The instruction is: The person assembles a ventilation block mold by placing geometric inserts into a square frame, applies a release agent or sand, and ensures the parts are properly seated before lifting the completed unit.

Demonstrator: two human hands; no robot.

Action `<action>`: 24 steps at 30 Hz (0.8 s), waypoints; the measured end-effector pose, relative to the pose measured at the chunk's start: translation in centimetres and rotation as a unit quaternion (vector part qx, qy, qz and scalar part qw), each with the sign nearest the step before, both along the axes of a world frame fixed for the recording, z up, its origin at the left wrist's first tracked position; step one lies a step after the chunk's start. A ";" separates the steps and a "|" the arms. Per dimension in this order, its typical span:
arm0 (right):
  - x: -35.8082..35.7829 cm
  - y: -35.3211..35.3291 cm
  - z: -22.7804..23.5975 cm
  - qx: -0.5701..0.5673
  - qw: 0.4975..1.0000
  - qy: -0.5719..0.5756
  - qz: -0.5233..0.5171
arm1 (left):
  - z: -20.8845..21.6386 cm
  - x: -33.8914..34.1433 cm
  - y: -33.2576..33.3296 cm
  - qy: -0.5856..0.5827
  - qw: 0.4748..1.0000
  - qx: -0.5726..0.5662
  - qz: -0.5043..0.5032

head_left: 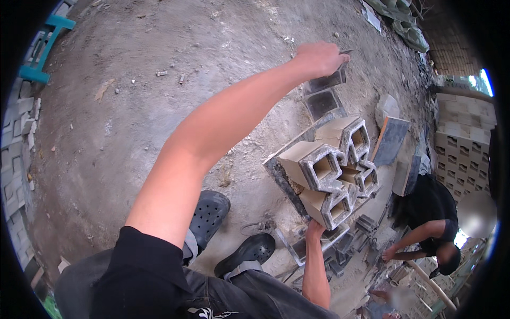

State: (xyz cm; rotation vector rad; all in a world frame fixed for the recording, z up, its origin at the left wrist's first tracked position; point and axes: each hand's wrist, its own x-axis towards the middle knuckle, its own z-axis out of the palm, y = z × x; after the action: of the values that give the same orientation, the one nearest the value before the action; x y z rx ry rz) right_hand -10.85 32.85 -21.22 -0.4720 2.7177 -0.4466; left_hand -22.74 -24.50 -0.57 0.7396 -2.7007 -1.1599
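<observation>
My left arm reaches across to the far middle, where my left hand [320,59] is closed around a thin dark flat piece [347,52]; its kind is not clear. Just below that hand sit open dark box-like moulds [322,102]. Nearer me, several pale hollow blocks [311,162] with angular outlines and dusty grey rims cluster on a dark board [287,183]. My right hand [314,229] is up against the lowest block and the board's near corner. Its fingers are hidden behind them, so its grip does not show.
Dark slabs [390,139] lean right of the blocks. Metal frames [303,250] and loose pieces lie nearer me. A crouching person [433,212] in black works at the right. Stacked blocks [462,143] stand behind; more [16,175] line the left, by a teal stool [48,48].
</observation>
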 end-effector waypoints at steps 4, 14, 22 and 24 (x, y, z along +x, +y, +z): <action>0.4 -0.1 -0.5 0.039 0.999 0.011 0.008 | -1.2 -3.2 -1.3 0.026 0.998 -0.050 -0.029; 0.8 -0.4 -0.8 0.040 0.999 0.022 -0.013 | -4.0 -0.4 0.6 0.257 0.951 -0.113 0.129; 1.2 -5.6 4.3 -0.010 0.998 -0.001 -0.054 | -7.1 7.5 6.1 0.155 0.919 0.355 -0.074; 1.2 -6.7 5.4 -0.010 0.998 -0.001 -0.060 | -8.1 7.5 6.9 0.138 0.896 0.409 -0.101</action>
State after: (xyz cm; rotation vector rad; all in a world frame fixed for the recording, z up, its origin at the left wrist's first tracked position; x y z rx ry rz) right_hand -9.69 26.15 -15.81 -0.3150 2.7522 -0.5051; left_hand -15.26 -17.56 -8.70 0.3019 -2.0231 -2.2936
